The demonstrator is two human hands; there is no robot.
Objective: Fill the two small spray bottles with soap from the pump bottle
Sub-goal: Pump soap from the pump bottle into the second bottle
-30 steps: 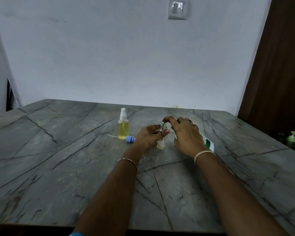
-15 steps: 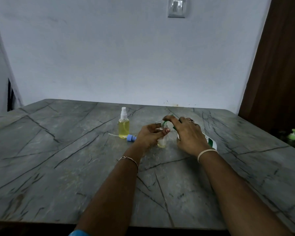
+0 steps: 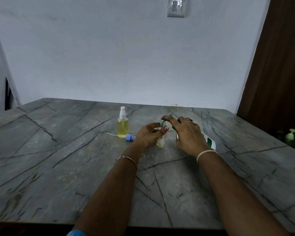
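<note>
A small open spray bottle (image 3: 161, 142) with a little yellow soap at its bottom stands at the table's middle. My left hand (image 3: 147, 135) grips it between fingers and thumb. The white and green pump bottle (image 3: 209, 141) leans toward it from the right, its green spout (image 3: 164, 122) over the small bottle's neck. My right hand (image 3: 187, 135) holds the pump bottle, the index finger lying on the pump head. A second spray bottle (image 3: 122, 125), capped in white and full of yellow soap, stands to the left. A blue spray cap (image 3: 130, 137) with its tube lies beside it.
The grey marble table (image 3: 58, 159) ends at a white wall behind. A dark wooden door (image 3: 279, 74) stands at the right, with a small green pump top (image 3: 290, 134) low beside it. A wall switch (image 3: 177, 6) sits above.
My right index finger has stretched out further over the pump head. Both hands and the bottles stay in about the same place.
</note>
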